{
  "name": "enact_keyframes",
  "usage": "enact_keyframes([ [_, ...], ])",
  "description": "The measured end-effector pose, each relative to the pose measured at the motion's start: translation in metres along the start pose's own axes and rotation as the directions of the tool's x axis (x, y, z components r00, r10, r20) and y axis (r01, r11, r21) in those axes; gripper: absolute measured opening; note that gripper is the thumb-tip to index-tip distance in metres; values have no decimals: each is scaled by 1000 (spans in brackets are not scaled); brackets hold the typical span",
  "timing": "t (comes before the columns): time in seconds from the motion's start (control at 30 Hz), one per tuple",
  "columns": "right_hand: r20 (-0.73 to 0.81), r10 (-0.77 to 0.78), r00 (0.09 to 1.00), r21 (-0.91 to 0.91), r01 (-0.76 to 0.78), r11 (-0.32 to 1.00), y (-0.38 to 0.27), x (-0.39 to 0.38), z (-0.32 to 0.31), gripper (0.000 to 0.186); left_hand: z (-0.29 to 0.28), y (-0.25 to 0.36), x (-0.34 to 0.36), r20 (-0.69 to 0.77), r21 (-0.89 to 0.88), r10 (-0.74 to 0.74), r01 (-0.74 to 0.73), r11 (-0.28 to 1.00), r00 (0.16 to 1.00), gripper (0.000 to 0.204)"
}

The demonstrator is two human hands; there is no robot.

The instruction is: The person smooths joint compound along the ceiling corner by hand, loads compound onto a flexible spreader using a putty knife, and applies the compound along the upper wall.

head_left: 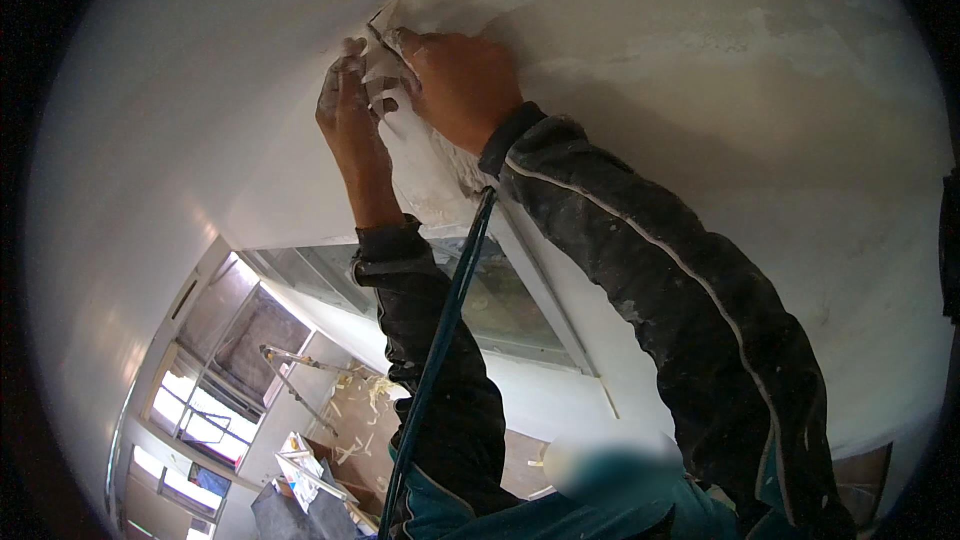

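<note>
Both hands are raised to the seam where the pale wall [700, 80] meets the white ceiling [200, 100]. My left hand [350, 110] has curled fingers around the edge of a thin whitish strip [412, 145], which hangs down along the corner. Close beside it, my right hand [465, 80] is closed, its thumb and fingertips pinched at the seam. A thin dark line runs from the seam to those fingertips; whether it is a tool edge or a gap I cannot tell. White dust coats the fingers.
A dark teal pole-like length [440, 340] rises between my forearms. Below are a recessed window-like panel [510, 290], a stepladder [290, 370], scraps on the floor [350, 430] and a cluttered pile [310, 480]. Windows [210, 420] stand at lower left. A blurred rounded shape [610, 465] lies beneath my arms.
</note>
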State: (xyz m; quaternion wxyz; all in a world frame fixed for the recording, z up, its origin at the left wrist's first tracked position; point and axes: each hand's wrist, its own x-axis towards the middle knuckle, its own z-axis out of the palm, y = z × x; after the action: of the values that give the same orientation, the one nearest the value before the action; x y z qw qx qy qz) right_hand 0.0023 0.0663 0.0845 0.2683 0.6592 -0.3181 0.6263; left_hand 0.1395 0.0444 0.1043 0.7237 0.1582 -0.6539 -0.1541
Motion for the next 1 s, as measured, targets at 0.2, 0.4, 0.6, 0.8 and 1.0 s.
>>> enact_keyframes([
  [0.2, -114, -73, 991, 16, 75, 997, 9, -3, 8, 20, -1, 5, 3, 64, 120, -50, 42, 992, 997, 31],
  [0.4, -18, -36, 999, -40, 35, 999, 2, -3, 5, 31, -11, 13, 14, -9, 261, -77, 77, 962, 997, 32],
  [0.6, -9, -40, 999, -25, 40, 999, 5, -1, 3, 30, 3, 15, 15, -86, 221, -35, 53, 974, 996, 26],
  [0.8, -22, -80, 997, -53, 78, 995, 5, -1, 9, 29, 0, 14, 15, -80, 331, 40, -12, 944, 996, 28],
  [1.0, -43, -87, 995, -67, 84, 994, 0, 3, 6, 27, 0, 19, 14, -82, 384, 117, -77, 920, 990, 27],
])
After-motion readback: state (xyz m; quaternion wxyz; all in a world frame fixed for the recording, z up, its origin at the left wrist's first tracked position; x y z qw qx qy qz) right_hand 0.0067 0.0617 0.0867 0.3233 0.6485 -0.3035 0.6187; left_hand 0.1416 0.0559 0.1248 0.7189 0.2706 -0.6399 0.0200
